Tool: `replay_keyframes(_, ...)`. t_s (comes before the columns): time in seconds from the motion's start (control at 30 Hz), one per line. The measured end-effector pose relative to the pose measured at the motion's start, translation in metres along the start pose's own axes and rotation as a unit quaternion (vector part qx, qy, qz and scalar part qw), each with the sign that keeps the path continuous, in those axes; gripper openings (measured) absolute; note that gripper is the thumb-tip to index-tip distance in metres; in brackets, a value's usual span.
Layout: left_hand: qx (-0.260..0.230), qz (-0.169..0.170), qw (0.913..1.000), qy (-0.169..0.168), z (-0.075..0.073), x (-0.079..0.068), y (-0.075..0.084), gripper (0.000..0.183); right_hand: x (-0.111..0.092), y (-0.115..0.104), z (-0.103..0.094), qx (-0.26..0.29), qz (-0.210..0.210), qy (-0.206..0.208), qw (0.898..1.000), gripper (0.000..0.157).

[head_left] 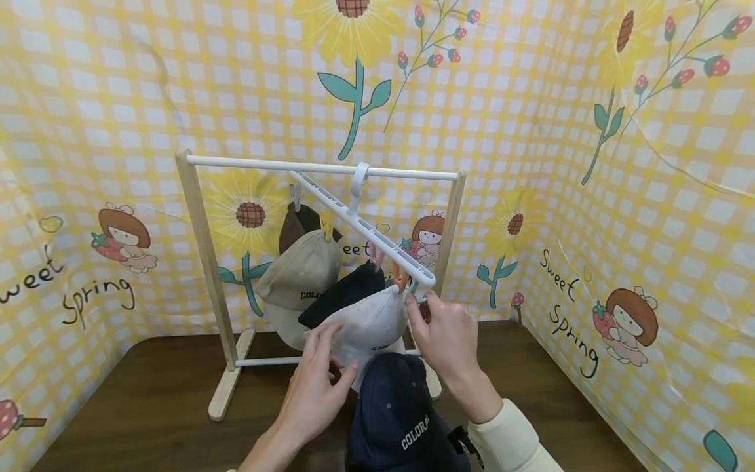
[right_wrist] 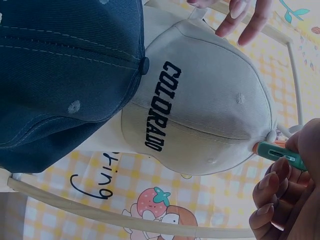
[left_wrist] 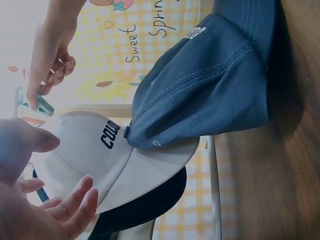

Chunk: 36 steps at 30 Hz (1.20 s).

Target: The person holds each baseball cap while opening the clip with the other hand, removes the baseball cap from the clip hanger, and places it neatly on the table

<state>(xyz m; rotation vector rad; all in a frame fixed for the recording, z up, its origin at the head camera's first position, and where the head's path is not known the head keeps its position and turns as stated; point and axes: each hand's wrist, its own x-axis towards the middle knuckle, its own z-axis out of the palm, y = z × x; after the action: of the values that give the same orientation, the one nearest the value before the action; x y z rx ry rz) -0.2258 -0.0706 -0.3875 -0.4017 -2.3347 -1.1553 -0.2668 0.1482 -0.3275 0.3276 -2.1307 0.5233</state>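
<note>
My right hand pinches a green clip between thumb and fingers, at the near end of the white hanger. Just behind it, a white cap lettered COLORADO hangs by its crown from an orange clip. My left hand lies at the left side of that cap, its fingers spread and loosely bent. In front, a navy cap stands on the table, overlapping the white cap's brim in the wrist views. Its lower part is cut off in the head view.
Farther along the hanger, a black cap hangs from a pink clip, a beige cap from a yellow clip, and a brown cap from a grey clip. A wooden-legged rack bears the hanger on the brown table.
</note>
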Motion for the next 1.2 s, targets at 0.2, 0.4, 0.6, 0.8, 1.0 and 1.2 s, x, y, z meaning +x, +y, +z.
replay_keyframes(0.2,-0.014,-0.002,0.9998,0.015,-0.0042,0.0035,-0.0008,0.077,-0.0006,0.0,-0.0008,0.003,0.001,-0.004,1.0,0.041)
replay_keyframes(0.4,-0.014,-0.018,0.9997,0.008,-0.0052,0.0067,-0.0029,0.083,-0.0002,0.0,-0.0007,0.006,0.006,-0.006,1.0,0.041)
replay_keyframes(0.6,-0.011,-0.034,0.9993,-0.009,-0.0044,0.0057,-0.0048,0.08,-0.0008,0.0001,0.0003,0.012,0.015,-0.019,1.0,0.042)
replay_keyframes(0.8,-0.01,-0.037,0.9992,-0.013,-0.0043,0.0059,-0.0058,0.077,-0.0019,0.0004,0.0005,0.017,0.02,-0.027,0.999,0.042)
replay_keyframes(1.0,0.006,-0.031,0.9995,-0.004,-0.0039,0.0061,-0.005,0.059,-0.002,0.0003,0.0011,0.018,0.019,-0.023,0.999,0.039)
replay_keyframes(1.2,0.009,-0.04,0.999,-0.016,-0.0027,0.0037,-0.0048,0.027,-0.0029,0.0007,0.0019,0.025,0.021,-0.026,0.999,0.039)
